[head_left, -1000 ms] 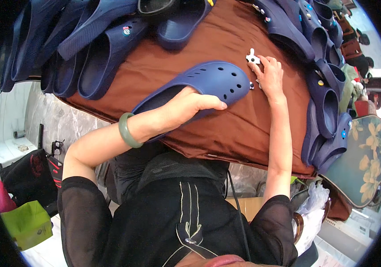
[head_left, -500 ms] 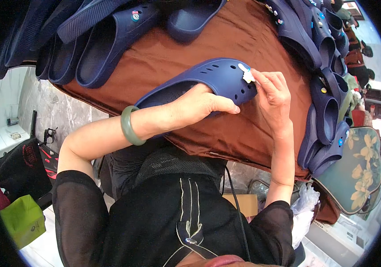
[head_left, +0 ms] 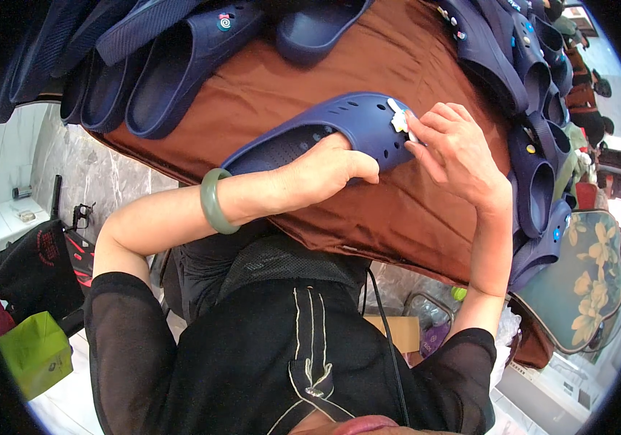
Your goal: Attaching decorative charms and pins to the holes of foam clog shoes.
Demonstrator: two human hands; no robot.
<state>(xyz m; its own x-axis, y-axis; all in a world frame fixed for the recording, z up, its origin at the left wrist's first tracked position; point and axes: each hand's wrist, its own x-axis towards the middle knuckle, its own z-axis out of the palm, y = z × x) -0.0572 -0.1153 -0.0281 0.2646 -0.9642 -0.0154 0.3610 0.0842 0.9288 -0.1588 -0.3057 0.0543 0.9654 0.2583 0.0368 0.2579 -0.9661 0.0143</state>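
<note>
A navy foam clog (head_left: 357, 119) with vent holes is held above the brown cloth, its toe pointing right. My left hand (head_left: 328, 170), a green bangle on its wrist, reaches into the shoe's opening; the fingers are hidden inside and the thumb lies over the top. A small white star-like shoe charm (head_left: 399, 119) sits at the holes near the toe. My right hand (head_left: 455, 148) pinches at the charm's right side with thumb and fingers. Whether the charm's stem is in a hole cannot be seen.
Several navy clogs (head_left: 187, 69) lie at the far left of the brown cloth (head_left: 426, 217), and more clogs (head_left: 535, 177) pile along its right edge. A floral chair back (head_left: 578, 283) stands at the right; a green bag (head_left: 35, 355) is at the lower left.
My right hand has turned, its wrist and forearm swinging right, while its fingertips stay by the charm. The charm has shifted slightly left with the clog. My left hand keeps its hold.
</note>
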